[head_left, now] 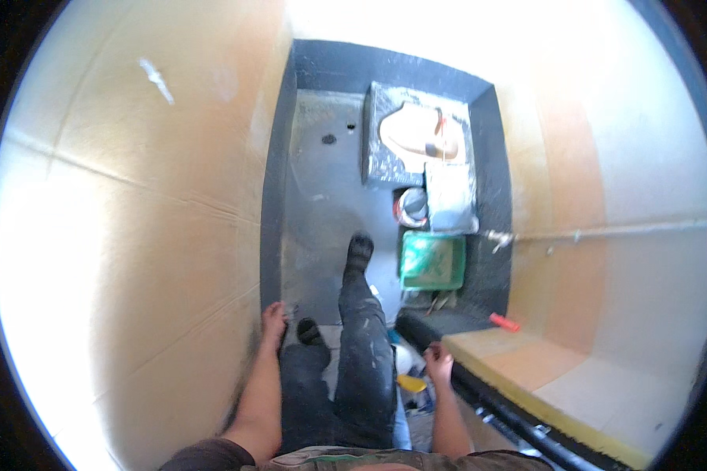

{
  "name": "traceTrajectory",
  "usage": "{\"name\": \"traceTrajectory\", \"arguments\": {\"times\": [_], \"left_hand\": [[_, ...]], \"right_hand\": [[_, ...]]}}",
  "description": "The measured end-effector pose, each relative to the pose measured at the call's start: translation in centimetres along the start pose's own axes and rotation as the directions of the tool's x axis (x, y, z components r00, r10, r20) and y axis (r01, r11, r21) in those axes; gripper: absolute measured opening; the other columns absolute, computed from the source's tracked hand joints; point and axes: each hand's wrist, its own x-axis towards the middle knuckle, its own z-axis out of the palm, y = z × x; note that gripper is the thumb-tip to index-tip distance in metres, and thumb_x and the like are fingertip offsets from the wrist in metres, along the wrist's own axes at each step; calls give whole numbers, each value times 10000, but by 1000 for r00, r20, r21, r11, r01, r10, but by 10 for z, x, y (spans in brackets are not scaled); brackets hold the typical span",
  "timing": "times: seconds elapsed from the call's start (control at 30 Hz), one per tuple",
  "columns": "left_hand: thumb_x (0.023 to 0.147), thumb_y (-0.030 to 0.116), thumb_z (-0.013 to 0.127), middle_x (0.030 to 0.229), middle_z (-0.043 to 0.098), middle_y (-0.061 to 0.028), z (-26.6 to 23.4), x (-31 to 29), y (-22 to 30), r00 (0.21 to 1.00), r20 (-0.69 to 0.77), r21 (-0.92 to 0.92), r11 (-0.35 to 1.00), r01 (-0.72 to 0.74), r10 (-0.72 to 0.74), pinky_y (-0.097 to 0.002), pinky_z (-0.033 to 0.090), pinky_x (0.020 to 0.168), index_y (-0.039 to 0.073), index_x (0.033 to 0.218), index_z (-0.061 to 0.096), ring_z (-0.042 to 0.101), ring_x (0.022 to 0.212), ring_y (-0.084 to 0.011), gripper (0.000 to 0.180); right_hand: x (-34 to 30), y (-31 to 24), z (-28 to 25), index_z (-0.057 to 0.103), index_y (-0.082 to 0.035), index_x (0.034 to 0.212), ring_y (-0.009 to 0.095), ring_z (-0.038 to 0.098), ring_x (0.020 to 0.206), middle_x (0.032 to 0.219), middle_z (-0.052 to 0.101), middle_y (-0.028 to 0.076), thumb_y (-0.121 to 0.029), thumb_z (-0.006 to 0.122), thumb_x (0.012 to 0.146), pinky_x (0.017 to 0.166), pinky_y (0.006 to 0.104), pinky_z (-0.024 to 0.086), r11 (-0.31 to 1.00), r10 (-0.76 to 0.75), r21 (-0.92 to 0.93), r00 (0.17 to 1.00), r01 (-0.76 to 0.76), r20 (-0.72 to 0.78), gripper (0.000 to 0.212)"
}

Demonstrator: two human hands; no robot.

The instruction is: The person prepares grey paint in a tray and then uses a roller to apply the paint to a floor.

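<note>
My left hand (273, 320) hangs beside the dark-coated foot of the left wall, its fingers loosely spread and nothing seen in them. To the right of my legs, my right hand (439, 363) is near the corner of a low tiled ledge (518, 353); its fingers are curled in, and I see nothing held. Whether either hand touches the surface beside it is unclear. Below the right hand lies a yellow object (411, 383), too small to name. My right foot (360, 247) is forward on the grey floor (318, 196), with my left foot (310, 331) behind it.
A squat toilet (404, 129) is set in a raised dark block at the far right. Nearer stand a grey-white bag (451, 200), a bucket (412, 207) and a green basin (432, 263). A pipe (605, 232) crosses the right wall. On the ledge lies a red object (504, 322).
</note>
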Motion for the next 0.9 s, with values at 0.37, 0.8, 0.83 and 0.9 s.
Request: {"name": "traceTrajectory", "arguments": {"times": [0.37,0.8,0.83,0.9], "left_hand": [[975,296,723,1248,697,-155,71,-19,353,846,121,11,852,-524,519,-357,523,980,36,1408,588,667,1148,-246,523],[799,59,808,1115,714,-187,112,86,459,663,345,569,413,-711,665,-414,546,928,-5,1230,675,697,1037,-337,456],[791,73,819,1117,714,-188,105,95,449,702,380,599,418,-683,602,-417,546,927,-5,1217,683,694,1043,-342,454],[770,96,843,1097,716,-186,101,116,429,740,413,627,423,-654,531,-425,547,890,-3,1191,695,691,1009,-354,457]], "right_hand": [[161,-194,-87,654,39,1051,167,702,758,843,705,94,-90,622,993,686,310,574,914,106,367,974,-175,199,145],[789,-380,349,613,-18,1237,429,695,1030,1082,714,243,-219,637,909,889,526,564,543,-599,-100,468,834,649,385],[804,-386,390,614,-26,1256,422,694,1052,1106,713,233,-246,623,935,911,521,565,499,-513,-148,429,854,744,390],[833,-382,460,615,-45,1284,402,687,1108,1163,706,216,-290,574,996,934,513,567,457,-418,-281,482,844,770,379]]}}
